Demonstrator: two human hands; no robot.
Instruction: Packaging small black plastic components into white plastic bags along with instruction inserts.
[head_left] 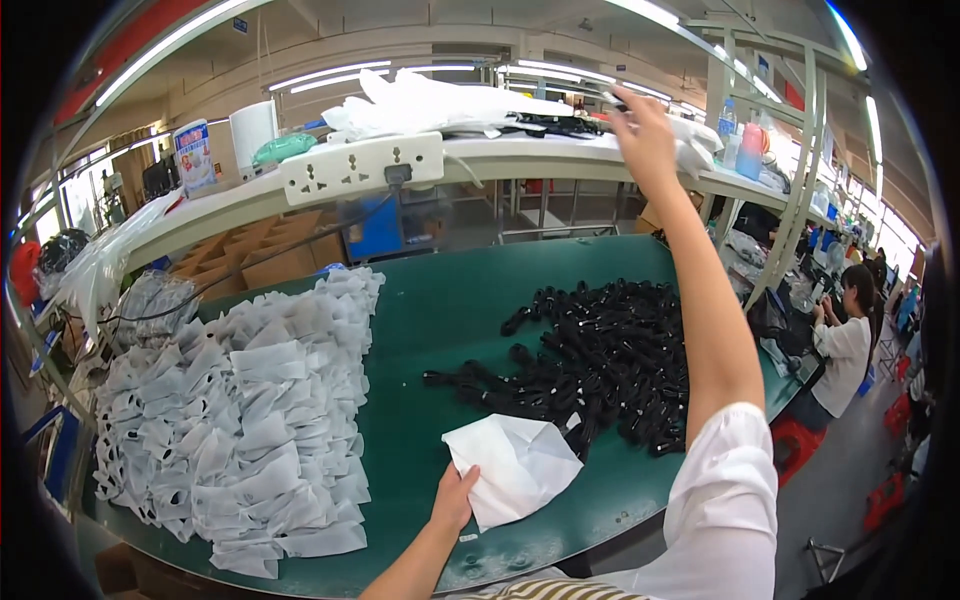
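My left hand (456, 500) is closed on the edge of a white, thin, paper-like bag (515, 468), held low over the near part of the green table. My right hand (645, 135) is raised to the overhead shelf, fingers curled together; a small dark-and-light thing shows at the fingertips, too small to name. Just right of the white bag spreads a heap of black coiled cables (610, 360), several tied in bundles. Over the left side of the table lie many rows of filled whitish pouches (265, 430), overlapping one another.
Along the shelf (540, 150) are a stack of white bags (430, 105), a power strip (362, 167), a white roll (254, 138) and bottles (750, 150). Cardboard boxes (290, 240) stand beneath it. A co-worker (845, 345) sits far right, by red stools (795, 445).
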